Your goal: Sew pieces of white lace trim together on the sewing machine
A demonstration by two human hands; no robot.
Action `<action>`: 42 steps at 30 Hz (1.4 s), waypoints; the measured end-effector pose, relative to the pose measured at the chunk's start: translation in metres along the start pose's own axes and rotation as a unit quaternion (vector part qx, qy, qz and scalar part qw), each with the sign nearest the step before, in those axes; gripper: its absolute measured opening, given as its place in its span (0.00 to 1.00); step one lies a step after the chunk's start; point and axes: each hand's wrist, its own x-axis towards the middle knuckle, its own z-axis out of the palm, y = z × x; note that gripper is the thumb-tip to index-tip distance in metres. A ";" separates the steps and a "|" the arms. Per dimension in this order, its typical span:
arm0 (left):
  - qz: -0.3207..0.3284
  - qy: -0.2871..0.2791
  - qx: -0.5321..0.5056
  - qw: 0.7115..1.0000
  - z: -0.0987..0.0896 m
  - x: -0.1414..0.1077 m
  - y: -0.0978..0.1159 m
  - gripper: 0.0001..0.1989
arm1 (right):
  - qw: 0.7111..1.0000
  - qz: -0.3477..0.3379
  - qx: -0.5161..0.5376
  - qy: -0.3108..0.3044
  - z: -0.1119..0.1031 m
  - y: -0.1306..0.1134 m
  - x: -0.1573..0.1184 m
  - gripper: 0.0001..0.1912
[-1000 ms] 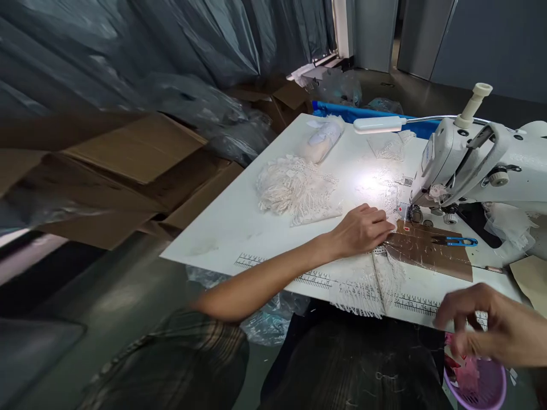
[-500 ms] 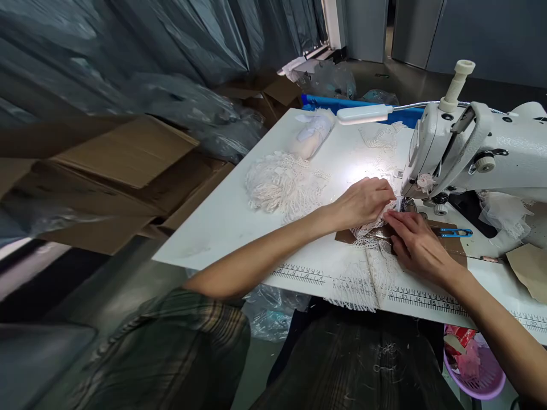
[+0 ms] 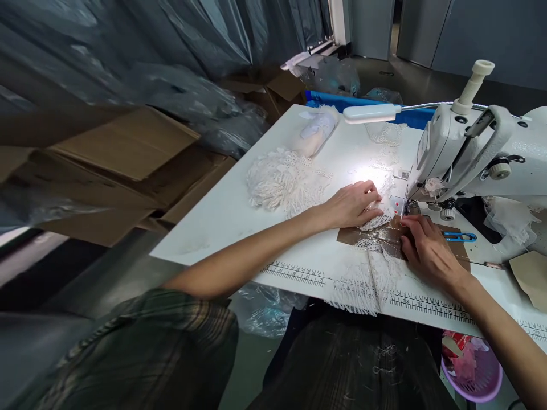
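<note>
White lace trim (image 3: 376,222) lies left of the needle area of a white sewing machine (image 3: 440,154) and hangs in fringe over the table's front edge. My left hand (image 3: 354,206) rests on the lace, thumb and fingers somewhat apart. My right hand (image 3: 427,245) is just in front of the presser foot, thumb and index finger bent close together; whatever lies between them is too small to make out. Beneath the hands is a brown sheet (image 3: 348,235). Blue thread snips (image 3: 459,236) lie behind my right hand.
A pile of fringed lace (image 3: 276,179) and a wrapped bundle (image 3: 316,134) sit on the table (image 3: 222,222). A white lamp (image 3: 371,113) shines above. Cardboard boxes (image 3: 128,142) stand left; a purple basket (image 3: 482,376) is below right.
My left hand has shifted left, away from the needle area, and its fingers have spread. My right hand has moved slightly right and down. The view has shifted a little.
</note>
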 end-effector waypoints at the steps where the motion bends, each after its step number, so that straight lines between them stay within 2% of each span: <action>1: 0.002 0.000 0.019 1.000 0.001 0.000 0.000 0.14 | 1.000 -0.006 0.005 0.003 0.001 0.000 0.004 0.20; 3: 0.005 0.000 0.061 0.998 0.002 0.001 0.002 0.16 | 1.000 -0.023 0.005 -0.011 0.003 -0.002 0.011 0.22; 7: 0.001 -0.023 0.139 0.990 -0.005 0.000 0.000 0.21 | 0.999 -0.021 -0.014 -0.043 0.003 -0.006 0.011 0.16; 10: -0.014 0.009 0.165 0.986 -0.009 -0.001 -0.001 0.16 | 1.000 -0.010 -0.001 -0.016 0.002 -0.008 0.001 0.15; 13: 0.019 0.056 0.125 0.990 -0.004 0.001 0.008 0.09 | 1.000 0.000 0.026 0.007 0.003 -0.008 -0.010 0.18; 16: 0.082 0.052 0.069 0.993 0.011 0.006 0.024 0.11 | 0.999 0.009 0.046 0.007 0.005 -0.006 -0.015 0.20; 19: 0.095 0.041 0.065 0.992 0.023 0.014 0.032 0.14 | 0.998 0.024 0.055 0.012 0.006 -0.004 -0.014 0.20; 26: 0.116 -0.030 0.045 0.992 0.019 0.035 0.016 0.19 | 0.992 0.048 0.113 0.021 0.001 0.001 -0.010 0.19; 30: 0.105 -0.013 0.003 0.994 0.021 0.035 0.011 0.19 | 0.986 0.065 0.148 0.047 -0.011 0.006 -0.012 0.16; 32: 0.101 0.006 -0.021 0.995 0.024 0.033 0.011 0.19 | 0.987 0.074 0.134 0.054 -0.017 0.009 -0.011 0.16; 35: 0.102 0.020 -0.039 0.994 0.027 0.031 0.010 0.18 | 0.995 0.068 0.066 0.026 -0.021 0.013 -0.005 0.17; 39: 0.104 0.024 -0.045 0.993 0.027 0.030 0.010 0.18 | 0.997 0.061 -0.031 -0.022 -0.013 0.011 0.004 0.20; 42: 0.102 0.021 -0.045 0.994 0.027 0.030 0.010 0.18 | 0.996 0.070 -0.047 -0.015 -0.006 0.008 0.005 0.20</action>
